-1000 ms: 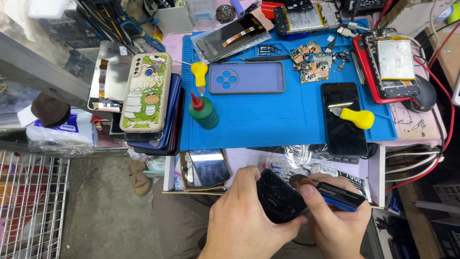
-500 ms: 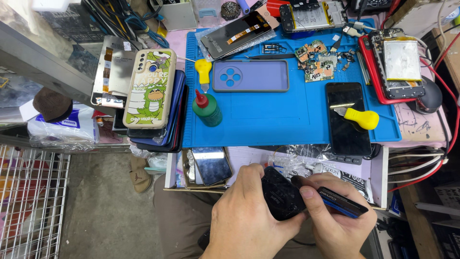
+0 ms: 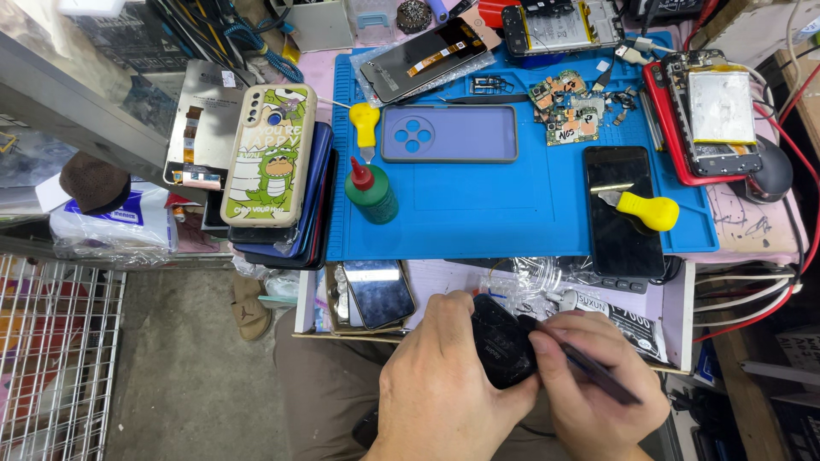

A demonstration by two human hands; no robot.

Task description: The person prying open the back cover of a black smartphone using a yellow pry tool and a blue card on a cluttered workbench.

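Your left hand (image 3: 444, 384) is wrapped around a small black device (image 3: 504, 341) over your lap; your right hand (image 3: 602, 388) pinches a thin dark tool (image 3: 598, 369) against its edge. It looks light, rigid, smooth: hold its sides. Beyond lies the blue mat (image 3: 478, 213).

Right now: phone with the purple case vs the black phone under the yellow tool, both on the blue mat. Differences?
The purple-cased phone lies back up, showing its round camera cluster; the black phone lies screen up, dark glass showing. The purple-cased phone lies crosswise on the blue mat with nothing on it; the black phone lies lengthwise, overhanging the mat's near edge, with a yellow-handled tool resting on it. Both lie flat, away from both hands.
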